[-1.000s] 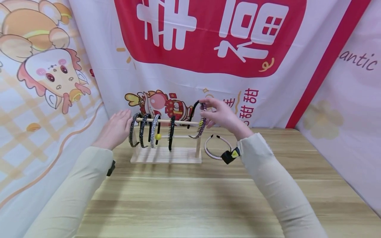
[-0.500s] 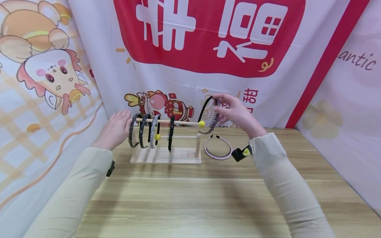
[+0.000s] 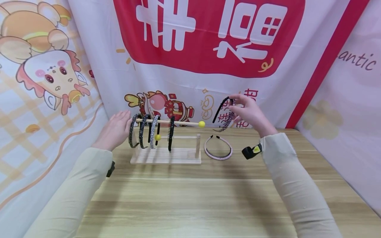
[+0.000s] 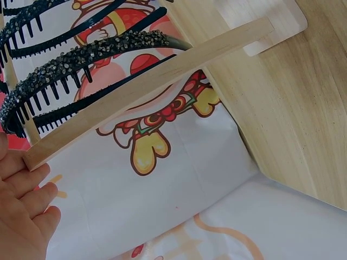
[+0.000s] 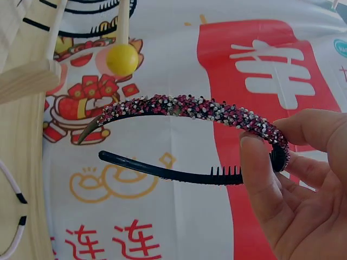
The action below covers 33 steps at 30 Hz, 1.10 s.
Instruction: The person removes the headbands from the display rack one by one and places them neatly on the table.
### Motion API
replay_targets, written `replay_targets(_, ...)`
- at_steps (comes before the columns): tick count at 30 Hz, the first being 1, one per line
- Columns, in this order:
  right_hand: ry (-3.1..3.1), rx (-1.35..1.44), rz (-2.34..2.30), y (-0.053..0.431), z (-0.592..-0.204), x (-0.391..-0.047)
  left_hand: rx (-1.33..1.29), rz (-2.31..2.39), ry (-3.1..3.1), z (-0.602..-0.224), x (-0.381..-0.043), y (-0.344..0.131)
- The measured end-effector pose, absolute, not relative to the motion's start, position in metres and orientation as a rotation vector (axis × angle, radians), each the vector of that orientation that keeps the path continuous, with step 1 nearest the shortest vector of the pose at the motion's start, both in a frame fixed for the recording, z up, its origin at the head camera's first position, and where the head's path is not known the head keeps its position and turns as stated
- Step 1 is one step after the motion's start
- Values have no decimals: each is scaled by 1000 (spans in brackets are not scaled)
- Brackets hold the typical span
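Observation:
In the head view my right hand (image 3: 250, 114) holds a headband raised to the right of a wooden rack (image 3: 165, 159). This headband (image 5: 190, 106), dotted with pink and silver stones and toothed inside, is pinched between thumb and fingers at its bend, its two ends pointing left. My left hand (image 3: 114, 132) rests with extended fingers against the top of the rack's left post (image 4: 108, 111). On the upper rod hang a plain black headband (image 3: 171, 134), a silver one (image 3: 153, 132) and two dark, stone-covered ones, the nearer dark headband (image 4: 81, 59) being beside my left fingers.
A pale pink headband (image 3: 218, 158) lies on the wooden table (image 3: 190, 205), right of the rack. Yellow balls cap the upper rod (image 3: 201, 124) and the lower rod (image 3: 157, 137). Printed cloth (image 3: 190, 79) hangs behind and at both sides.
My right hand has drawn the pink-and-silver stone headband off the upper rod's end and moved right, uncovering the yellow ball. The left hand has stayed in place.

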State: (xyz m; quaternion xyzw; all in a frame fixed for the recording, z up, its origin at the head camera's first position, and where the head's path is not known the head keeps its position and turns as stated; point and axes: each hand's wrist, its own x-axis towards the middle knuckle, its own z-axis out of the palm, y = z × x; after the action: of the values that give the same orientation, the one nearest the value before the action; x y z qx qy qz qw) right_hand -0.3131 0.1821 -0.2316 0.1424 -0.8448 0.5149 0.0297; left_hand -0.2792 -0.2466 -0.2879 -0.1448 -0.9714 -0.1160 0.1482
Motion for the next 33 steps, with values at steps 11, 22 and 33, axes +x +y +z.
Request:
replay_targets(11,-2555,282,1623,206,-247,-321,-408,-327,-2805,-288,-279,-247)
replay_targets(22,-2531,151,1697,238,-269,-330,-402,-319,-2797,-286,-278,-246)
replay_targets(33,-2583,101,1697,267,-294,-332,-395,-328,-2796,-286,-276,-247)
